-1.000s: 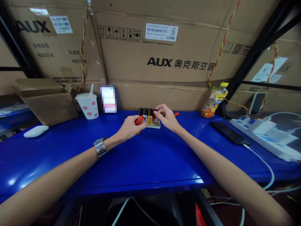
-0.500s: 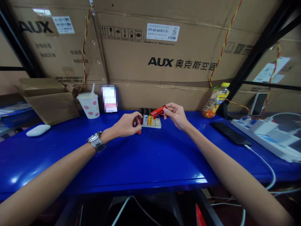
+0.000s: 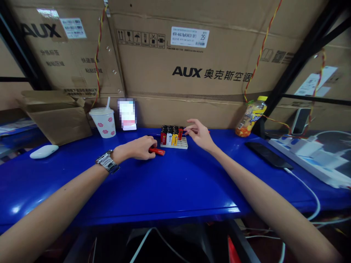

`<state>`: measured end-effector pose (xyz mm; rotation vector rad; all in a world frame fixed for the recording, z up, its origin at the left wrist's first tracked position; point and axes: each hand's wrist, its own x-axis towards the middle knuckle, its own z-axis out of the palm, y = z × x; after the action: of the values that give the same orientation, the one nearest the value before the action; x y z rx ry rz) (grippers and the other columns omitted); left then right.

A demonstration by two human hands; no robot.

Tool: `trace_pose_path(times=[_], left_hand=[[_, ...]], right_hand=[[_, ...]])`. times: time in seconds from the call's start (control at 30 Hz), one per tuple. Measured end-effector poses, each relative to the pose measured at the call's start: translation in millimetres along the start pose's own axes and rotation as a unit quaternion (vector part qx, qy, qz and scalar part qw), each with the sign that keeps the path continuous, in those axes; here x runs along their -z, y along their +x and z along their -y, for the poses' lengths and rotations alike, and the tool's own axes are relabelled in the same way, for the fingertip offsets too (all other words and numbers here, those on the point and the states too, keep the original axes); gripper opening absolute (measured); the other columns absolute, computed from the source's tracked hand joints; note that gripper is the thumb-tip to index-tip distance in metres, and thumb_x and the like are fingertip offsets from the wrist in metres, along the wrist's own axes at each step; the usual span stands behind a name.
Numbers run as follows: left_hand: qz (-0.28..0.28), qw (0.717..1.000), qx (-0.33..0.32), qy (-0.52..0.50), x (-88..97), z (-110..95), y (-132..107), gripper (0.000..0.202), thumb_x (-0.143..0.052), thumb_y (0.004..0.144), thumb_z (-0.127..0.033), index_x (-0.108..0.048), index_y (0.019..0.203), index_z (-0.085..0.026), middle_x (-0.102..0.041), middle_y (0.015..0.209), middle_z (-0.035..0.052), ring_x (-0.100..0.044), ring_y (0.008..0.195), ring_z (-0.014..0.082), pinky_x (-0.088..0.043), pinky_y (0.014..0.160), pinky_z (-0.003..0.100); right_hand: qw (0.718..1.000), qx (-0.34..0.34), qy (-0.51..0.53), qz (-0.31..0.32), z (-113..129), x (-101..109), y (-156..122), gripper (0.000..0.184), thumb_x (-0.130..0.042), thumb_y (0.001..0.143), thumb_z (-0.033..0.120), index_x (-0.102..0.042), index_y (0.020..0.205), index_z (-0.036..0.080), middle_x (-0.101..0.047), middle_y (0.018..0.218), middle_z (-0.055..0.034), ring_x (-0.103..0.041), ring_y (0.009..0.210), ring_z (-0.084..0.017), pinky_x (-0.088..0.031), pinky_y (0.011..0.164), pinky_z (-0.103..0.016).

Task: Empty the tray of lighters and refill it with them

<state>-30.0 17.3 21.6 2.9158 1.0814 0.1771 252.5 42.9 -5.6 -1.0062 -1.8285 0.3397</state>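
A white tray [image 3: 179,147] holds upright lighters with black tops, their bodies red, white and yellow. One red lighter [image 3: 180,134] stands towards its right side, by the fingertips of my right hand [image 3: 201,136]. That hand is open, fingers stretched out and apart, holding nothing. To the left of the tray, my left hand [image 3: 141,147] has its fingers closed over one end of another red lighter [image 3: 157,151] lying on the blue table. My left fingers partly hide that lighter. Behind my right hand a small red tip pokes out, mostly hidden.
A paper cup [image 3: 103,123] with a straw, a lit phone [image 3: 127,115] and a brown paper bag [image 3: 59,117] stand at the back left. A drink bottle [image 3: 251,117], a dark phone [image 3: 267,155] on a cable and a power strip [image 3: 312,160] lie right. Large cartons [image 3: 148,73] wall the back.
My right hand has let go of the red lighter, which now stands upright in the tray. My left hand has moved left and down onto the red lighter on the table.
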Motion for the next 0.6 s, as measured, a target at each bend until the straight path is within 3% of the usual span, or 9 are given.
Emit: trace_pose_path(times=[0.13,0.23,0.3,0.43,0.6], left_hand=[[0.009,0.998,0.009,-0.065,2.7,-1,0,0.017,-0.055,0.074,-0.031,-0.059,0.081,-0.016,-0.061,0.079,0.0074,-0.050,0.065,0.0154,-0.036,0.059,0.029],[0.001,0.992,0.014,-0.124,4.9,-7,0,0.017,-0.056,0.075,-0.031,-0.057,0.085,-0.017,-0.060,0.072,0.0034,-0.048,0.057,0.0134,-0.033,0.053,0.027],[-0.010,0.988,0.016,-0.151,7.0,-11,0,0.018,-0.057,0.075,-0.031,-0.056,0.087,-0.017,-0.060,0.072,0.0025,-0.048,0.057,0.0129,-0.032,0.053,0.026],[-0.060,0.971,0.012,-0.231,10.6,-18,1,0.026,-0.060,0.075,-0.036,-0.058,0.090,-0.015,-0.062,0.078,0.0037,-0.051,0.062,0.0131,-0.036,0.056,0.025],[-0.076,0.948,0.026,-0.309,7.7,-24,4,0.023,-0.061,0.073,-0.031,-0.062,0.088,-0.013,-0.063,0.075,0.0026,-0.052,0.065,0.0131,-0.039,0.060,0.026]], right_hand=[[0.982,-0.012,-0.187,-0.006,-19,15,0,0.031,-0.042,0.088,0.026,-0.053,0.116,0.017,-0.068,0.103,-0.0128,-0.062,0.097,-0.026,-0.046,0.089,-0.047],[0.927,-0.084,-0.362,0.059,-33,20,-5,0.039,-0.039,0.091,0.032,-0.055,0.123,0.017,-0.056,0.129,-0.0183,-0.046,0.119,-0.037,-0.038,0.092,-0.056],[0.893,-0.131,-0.416,0.115,-37,20,-7,0.043,-0.037,0.092,0.040,-0.055,0.126,0.019,-0.048,0.138,-0.0177,-0.039,0.122,-0.041,-0.037,0.090,-0.058],[0.866,-0.119,-0.452,0.178,-32,20,-6,0.036,-0.043,0.091,0.044,-0.060,0.109,0.017,-0.060,0.119,-0.0169,-0.046,0.112,-0.037,-0.038,0.087,-0.052],[0.870,-0.085,-0.435,0.218,-28,21,-1,0.025,-0.043,0.094,0.032,-0.055,0.104,0.013,-0.062,0.102,-0.0178,-0.058,0.091,-0.026,-0.041,0.080,-0.038]])
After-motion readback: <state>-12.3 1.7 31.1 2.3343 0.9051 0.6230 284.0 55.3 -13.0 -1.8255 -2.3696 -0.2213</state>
